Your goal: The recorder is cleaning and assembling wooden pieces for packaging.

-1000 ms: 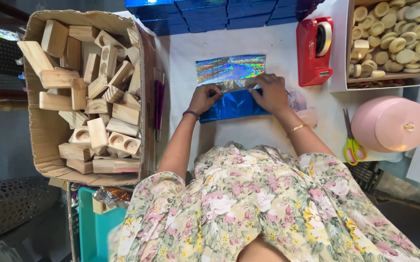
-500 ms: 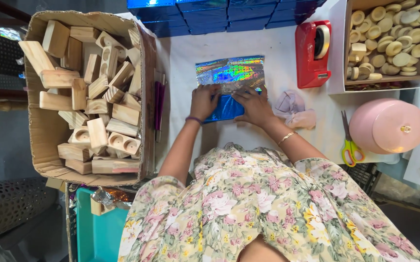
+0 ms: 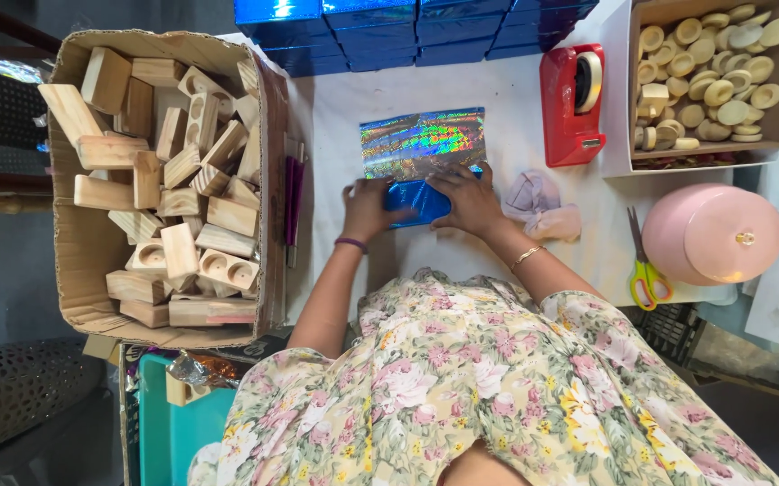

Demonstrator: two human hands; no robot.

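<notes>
Both hands sat on a blue foil-wrapped block (image 3: 416, 200) at mid surface (image 3: 497, 90), just in front of the person. Left hand (image 3: 364, 209) lay at the block's left end, fingers curled against it. Right hand (image 3: 468, 200) lay flat over the right part, palm down, pressing, not a closed grip. The holographic flap (image 3: 423, 141) of the wrap lay open on the surface on the far side of the block, touching it.

A crumpled pink cloth (image 3: 538, 205) was just right of the right hand. A red tape dispenser (image 3: 574, 103) stood farther back right. Scissors (image 3: 646, 265) lay beside a pink round lid (image 3: 713, 234). A tray of wooden discs (image 3: 704, 76) sat at far right. A carton of wooden blocks (image 3: 164, 180) was on the left. Blue wrapped boxes (image 3: 407, 27) were lined up along the far edge.
</notes>
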